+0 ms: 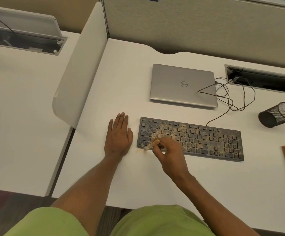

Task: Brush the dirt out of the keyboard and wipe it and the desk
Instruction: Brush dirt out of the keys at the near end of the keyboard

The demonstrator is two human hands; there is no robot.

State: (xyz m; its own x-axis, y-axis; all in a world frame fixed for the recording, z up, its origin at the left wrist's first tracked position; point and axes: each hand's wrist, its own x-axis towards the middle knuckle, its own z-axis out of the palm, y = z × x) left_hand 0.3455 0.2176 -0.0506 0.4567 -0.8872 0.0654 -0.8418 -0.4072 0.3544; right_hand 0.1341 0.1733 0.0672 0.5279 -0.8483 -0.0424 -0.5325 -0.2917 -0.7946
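Here the right hand [168, 155] pinches a small brush [152, 144] by its handle at the near-left corner of the dusty keyboard [198, 138], probably a light, stiff slab best steadied by its edge, while the left hand [118, 138] rests flat and empty on the counter [138, 181] just left of it.

1. Lime-green cloth [157, 222] covers both legs along the bottom edge. It is plain, soft and lightly creased.
2. Shorts or trousers: the cut-off view does not tell.
3. The forearms [87, 181] are bare — uncovered from wrist to the picture's edge.
4. The left hand [118, 140] and right hand [168, 155] are bare too.
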